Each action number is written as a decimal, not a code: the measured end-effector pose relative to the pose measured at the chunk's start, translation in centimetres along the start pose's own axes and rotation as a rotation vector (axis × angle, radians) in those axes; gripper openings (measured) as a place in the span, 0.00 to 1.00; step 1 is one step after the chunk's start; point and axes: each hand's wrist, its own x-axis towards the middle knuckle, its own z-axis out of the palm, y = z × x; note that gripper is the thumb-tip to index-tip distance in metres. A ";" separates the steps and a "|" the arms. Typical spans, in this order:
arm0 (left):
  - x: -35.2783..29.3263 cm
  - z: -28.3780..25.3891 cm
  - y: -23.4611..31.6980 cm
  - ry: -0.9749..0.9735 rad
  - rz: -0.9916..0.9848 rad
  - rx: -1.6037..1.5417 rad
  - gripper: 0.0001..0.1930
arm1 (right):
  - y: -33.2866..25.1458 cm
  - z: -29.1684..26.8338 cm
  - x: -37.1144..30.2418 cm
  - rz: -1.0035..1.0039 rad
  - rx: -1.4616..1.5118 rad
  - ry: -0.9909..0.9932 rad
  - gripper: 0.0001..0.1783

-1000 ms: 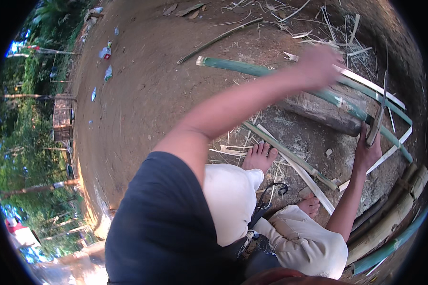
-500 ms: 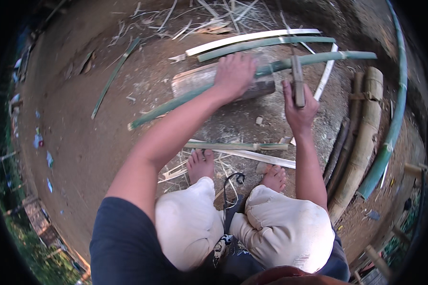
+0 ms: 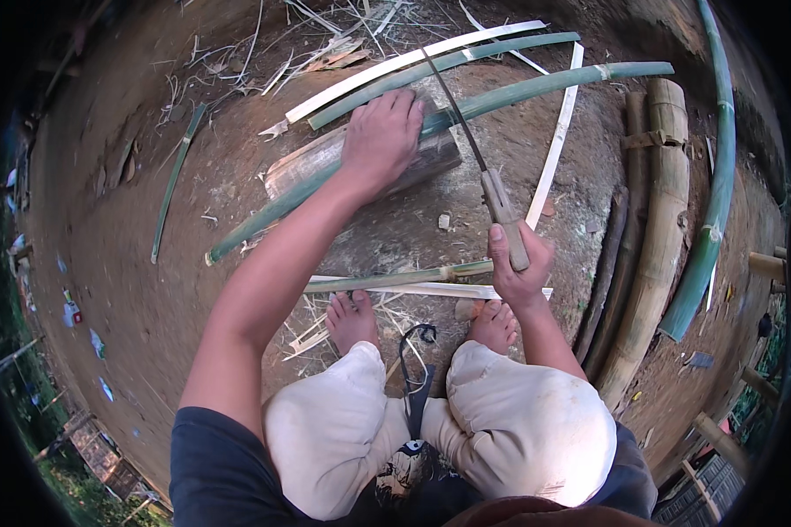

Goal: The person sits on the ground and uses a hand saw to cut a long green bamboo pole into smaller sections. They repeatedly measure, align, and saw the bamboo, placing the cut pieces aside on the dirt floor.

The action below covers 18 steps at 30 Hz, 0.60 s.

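My left hand point(image 3: 383, 140) is closed over a long green bamboo pole point(image 3: 536, 88), pressing it against a short wooden log point(image 3: 431, 162). The pole lies slantwise across the log, its near left end low by the ground. In my right hand point(image 3: 526, 268) is the wooden handle of a handsaw point(image 3: 503, 206), fingers wrapped round it. The saw's narrow dark blade crosses the pole just right of my left hand, pointing away from me. Whether its edge has bitten into the bamboo I cannot tell.
Beyond the log lie a pale split strip point(image 3: 413, 68) and a green bamboo strip point(image 3: 444, 66). Another green bamboo length point(image 3: 422, 276) lies before my feet. Thick dry bamboo point(image 3: 664, 237) and a long green pole point(image 3: 712, 202) stretch along the right. Shavings point(image 3: 325, 44) litter the far ground.
My right hand has drawn the saw back toward me, so more of the blade shows on my side of the pole. The left hand keeps its hold; the whole view has shifted somewhat.
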 end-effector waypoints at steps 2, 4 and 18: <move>-0.1 -0.1 0.2 -0.020 -0.038 -0.008 0.21 | 0.1 0.1 -0.1 0.019 0.049 -0.004 0.17; 0.1 -0.6 0.7 -0.088 -0.110 -0.009 0.25 | 0.0 0.1 -0.3 0.023 0.055 -0.013 0.16; 0.9 -0.6 0.9 -0.234 -0.239 0.102 0.30 | -1.9 -4.1 -5.2 0.090 0.076 -0.161 0.05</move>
